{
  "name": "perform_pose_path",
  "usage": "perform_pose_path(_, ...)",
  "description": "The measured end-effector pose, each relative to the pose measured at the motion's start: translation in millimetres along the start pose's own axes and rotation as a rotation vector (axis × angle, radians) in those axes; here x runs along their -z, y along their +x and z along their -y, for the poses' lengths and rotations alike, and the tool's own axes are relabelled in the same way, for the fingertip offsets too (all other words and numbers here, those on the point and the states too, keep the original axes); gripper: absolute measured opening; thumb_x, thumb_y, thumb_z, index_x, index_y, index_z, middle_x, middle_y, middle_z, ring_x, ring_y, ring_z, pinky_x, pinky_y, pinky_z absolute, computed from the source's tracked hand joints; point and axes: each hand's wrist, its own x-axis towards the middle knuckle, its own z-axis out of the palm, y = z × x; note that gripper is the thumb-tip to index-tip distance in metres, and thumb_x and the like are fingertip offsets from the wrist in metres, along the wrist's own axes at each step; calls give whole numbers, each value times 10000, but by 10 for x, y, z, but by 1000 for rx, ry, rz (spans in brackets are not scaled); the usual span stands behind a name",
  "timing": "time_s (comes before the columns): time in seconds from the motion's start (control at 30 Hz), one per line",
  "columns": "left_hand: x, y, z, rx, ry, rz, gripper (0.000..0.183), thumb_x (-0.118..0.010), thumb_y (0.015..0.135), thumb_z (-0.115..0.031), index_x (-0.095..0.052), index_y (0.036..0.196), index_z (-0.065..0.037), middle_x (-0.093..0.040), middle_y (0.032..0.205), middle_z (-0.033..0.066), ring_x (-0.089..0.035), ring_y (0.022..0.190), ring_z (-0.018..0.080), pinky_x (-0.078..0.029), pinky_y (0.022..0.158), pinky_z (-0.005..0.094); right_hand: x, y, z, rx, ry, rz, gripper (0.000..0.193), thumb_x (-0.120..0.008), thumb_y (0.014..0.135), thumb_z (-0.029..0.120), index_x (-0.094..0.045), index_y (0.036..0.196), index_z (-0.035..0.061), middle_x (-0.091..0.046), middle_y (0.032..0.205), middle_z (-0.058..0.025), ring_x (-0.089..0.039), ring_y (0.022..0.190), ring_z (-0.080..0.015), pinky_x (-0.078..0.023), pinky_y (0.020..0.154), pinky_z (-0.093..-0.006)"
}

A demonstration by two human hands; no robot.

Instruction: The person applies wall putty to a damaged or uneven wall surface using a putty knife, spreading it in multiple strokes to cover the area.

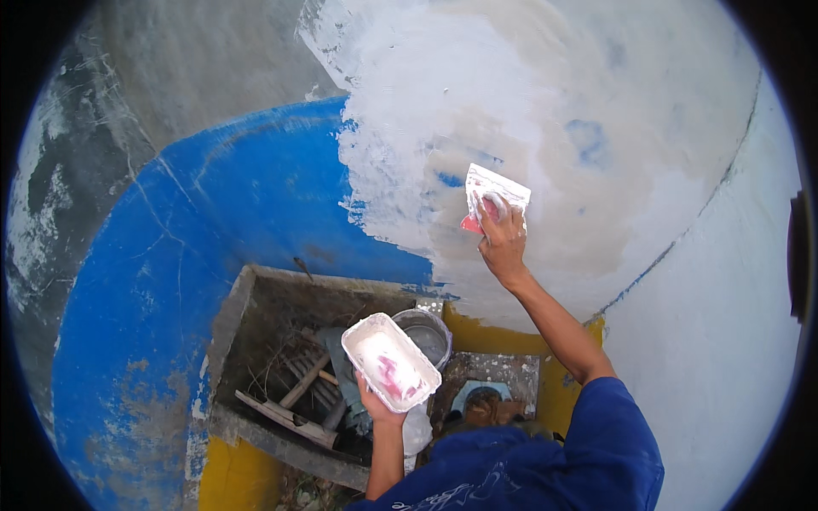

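My right hand (504, 241) is closed around a putty spreader (497, 182) with a wide flat blade smeared white and a bit of red showing by the grip. Its blade is against or very near the wall (503, 94), beside small blue patches; exact contact I cannot tell. Lower down, my left hand (380, 404) grips a rectangular plastic tub (412, 346) by its near left side, tilted so the inside shows. White putty with pinkish streaks lies in the tub. My left thumb shows at the tub's side, while the other fingers are hidden beneath it.
Left of the white coating, the wall is blue (281, 179), with bare grey cement above. Below stands a concrete trough (247, 298) holding wood scraps (290, 422) and twigs. A round bucket (426, 332) sits behind the tub. A wall corner runs along the right.
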Motion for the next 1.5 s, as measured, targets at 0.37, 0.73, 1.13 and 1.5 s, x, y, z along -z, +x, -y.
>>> perform_pose_path(0.37,-76,43,76,55,-1,39,620,-337,962,-551,-418,1417,-138,-490,1376,89,-470,1260,335,-371,1041,568,-598,-600,-294,90,-103,179,516,-595,779,46,-583,1284,151,-539,1291,-93,-548,1138,-277,-451,928,-445)
perform_pose_path(0.73,-88,42,58,61,-12,47,636,-355,956,-558,-406,1425,-133,-480,1384,103,-458,1271,353,-363,1044,580,665,717,-105,-11,-80,-101,610,-592,641,-85,-638,1210,130,-522,1251,-116,-510,1037,-328,-466,827,-424)
perform_pose_path(1.13,-97,32,79,38,22,24,631,-352,955,-558,-413,1417,-134,-489,1373,101,-479,1248,356,-389,1023,580,-295,-430,148,20,28,232,588,-616,697,-29,-593,1267,111,-546,1256,-121,-524,1109,-338,-469,909,-415)
perform_pose_path(1.5,-89,31,132,39,14,37,610,-354,961,-539,-418,1412,-133,-493,1371,94,-478,1251,332,-380,1035,566,-451,141,-28,73,-85,54,507,-578,789,49,-573,1289,130,-522,1306,-118,-535,1139,-312,-456,927,-441)
